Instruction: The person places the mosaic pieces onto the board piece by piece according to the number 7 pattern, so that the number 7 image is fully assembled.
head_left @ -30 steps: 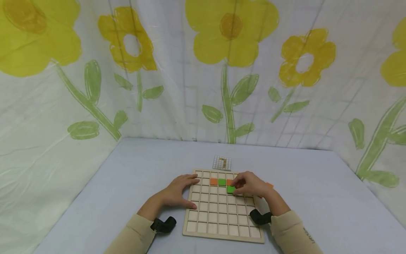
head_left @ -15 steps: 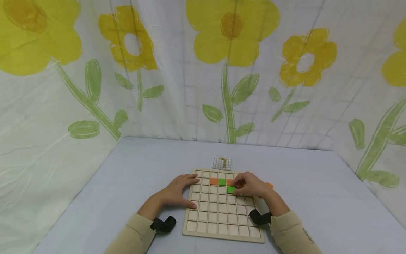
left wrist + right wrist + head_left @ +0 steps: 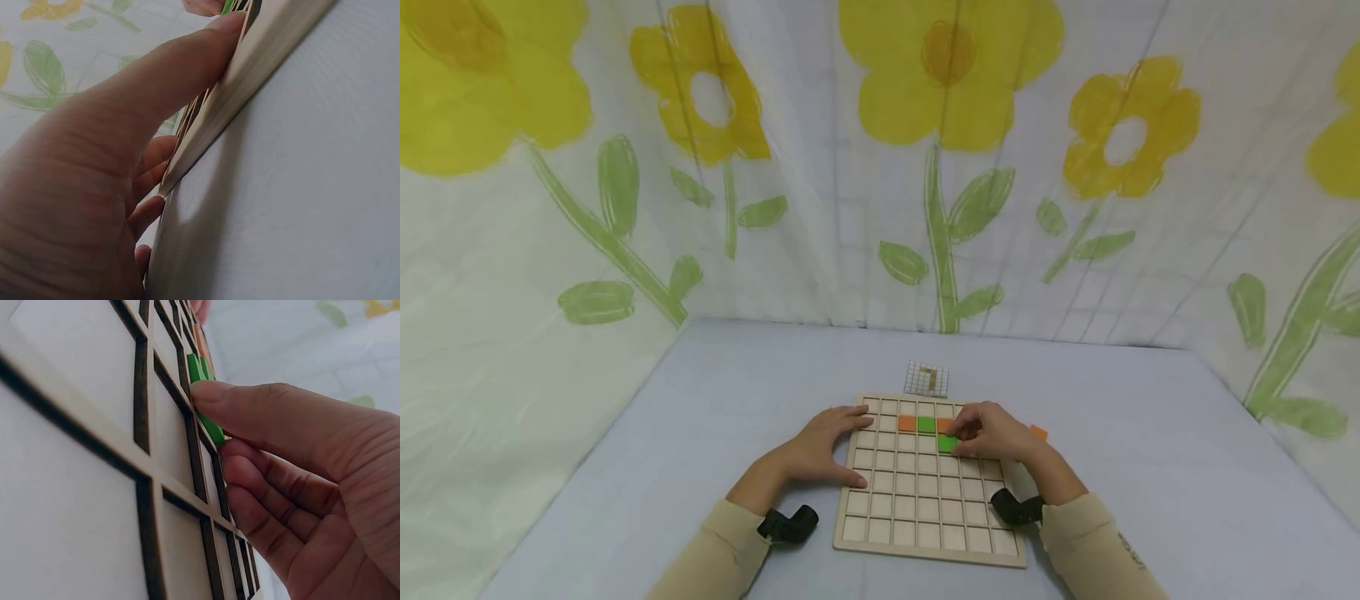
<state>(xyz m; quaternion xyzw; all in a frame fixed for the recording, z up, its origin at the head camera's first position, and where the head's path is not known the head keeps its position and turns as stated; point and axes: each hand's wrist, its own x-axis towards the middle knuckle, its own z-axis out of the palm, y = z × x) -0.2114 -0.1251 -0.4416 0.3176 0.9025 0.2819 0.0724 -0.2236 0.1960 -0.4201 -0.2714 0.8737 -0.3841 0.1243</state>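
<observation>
A wooden grid board lies flat on the table. My left hand rests along its left edge with fingers spread; the left wrist view shows the thumb on the rim. On the right side of the grid, my right hand pinches a green square tile, its thumb on the tile in the right wrist view. The tile sits at a cell in the third row, partly covered by the fingers. Just above, a row holds an orange tile, another green tile and a second orange tile, partly hidden.
Behind the board lies a small card printed with a grid and coloured squares. More orange shows on the table beyond the right wrist, mostly hidden by it. A flower-printed curtain hangs behind the table.
The head view has tipped slightly, so everything appears a little higher. Both hands keep the same places on the board, and the tiles have not visibly moved.
</observation>
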